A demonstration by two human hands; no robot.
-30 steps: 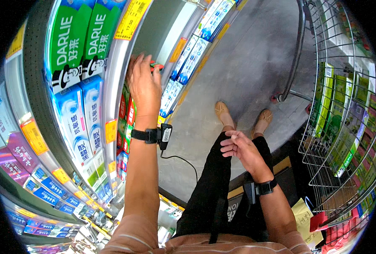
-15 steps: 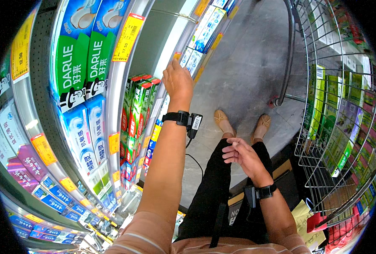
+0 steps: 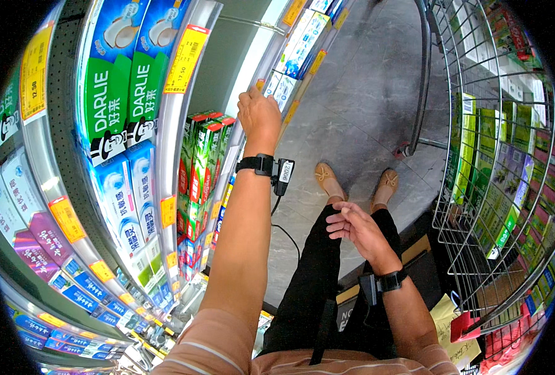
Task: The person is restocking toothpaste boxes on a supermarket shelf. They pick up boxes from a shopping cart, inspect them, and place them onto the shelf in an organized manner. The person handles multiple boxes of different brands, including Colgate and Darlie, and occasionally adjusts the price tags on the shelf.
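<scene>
My left hand (image 3: 260, 119) reaches out at a lower shelf, its back facing up. The fingers curl down past the shelf's front strip beside a row of white and blue toothpaste boxes (image 3: 280, 87). Its fingertips are hidden, so what they hold, if anything, does not show. Close by on the same side stand red and green toothpaste boxes (image 3: 203, 150), stacked several high. My right hand (image 3: 357, 230) hangs in front of my legs with nothing in it, the fingers loosely bent and apart. Each wrist wears a black strap with a small device.
Large green and blue toothpaste boxes (image 3: 112, 81) fill the upper shelf on the left, behind a strip of yellow price tags (image 3: 187, 59). A wire shopping cart (image 3: 458, 244) stands at the right, in front of more shelved green boxes. Grey tiled floor (image 3: 352, 112) lies between.
My left hand has shifted slightly to the left at the shelf, its fingers still bent down. The right hand stays nearly where it was.
</scene>
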